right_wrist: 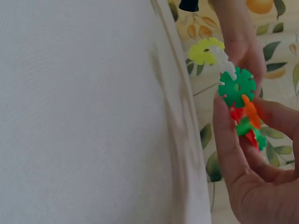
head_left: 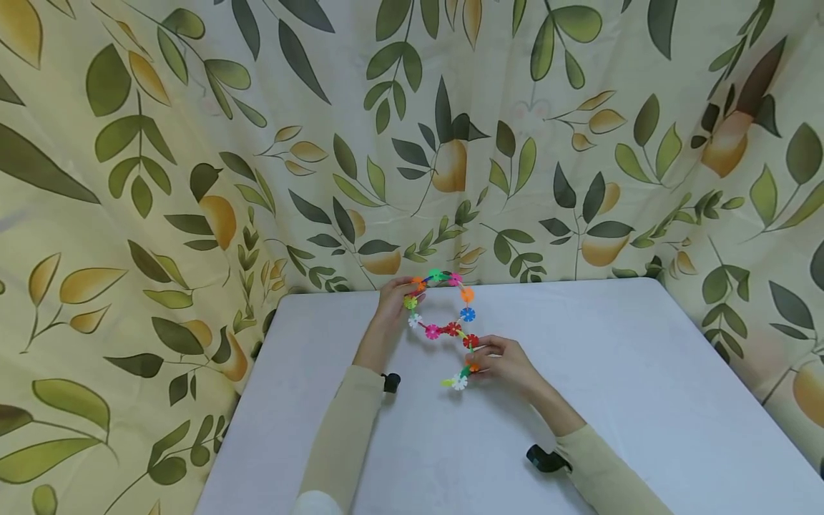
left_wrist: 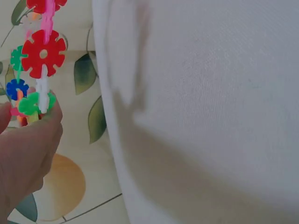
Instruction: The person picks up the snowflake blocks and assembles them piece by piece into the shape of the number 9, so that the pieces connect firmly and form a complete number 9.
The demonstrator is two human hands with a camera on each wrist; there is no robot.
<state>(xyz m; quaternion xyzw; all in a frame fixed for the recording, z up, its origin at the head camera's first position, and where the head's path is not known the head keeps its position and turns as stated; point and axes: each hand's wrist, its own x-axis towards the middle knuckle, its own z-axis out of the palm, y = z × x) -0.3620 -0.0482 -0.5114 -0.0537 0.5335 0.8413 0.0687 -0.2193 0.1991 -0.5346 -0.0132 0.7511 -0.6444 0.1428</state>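
A chain of colourful notched plastic snowflake discs hangs in the air over the table, bent into a ring with a short tail at the lower right. My left hand grips the ring at its upper left, beside an orange disc. In the left wrist view, a red disc rises above that hand. The tail is pinched by my right hand, between thumb and fingers. A green disc shows at those fingertips, with a white one and a yellow disc at the tail's end beyond.
A white-covered table lies under both hands. Behind it and along the sides hangs a curtain printed with leaves and fruit. A black device sits at the left wrist and another black device at the right wrist.
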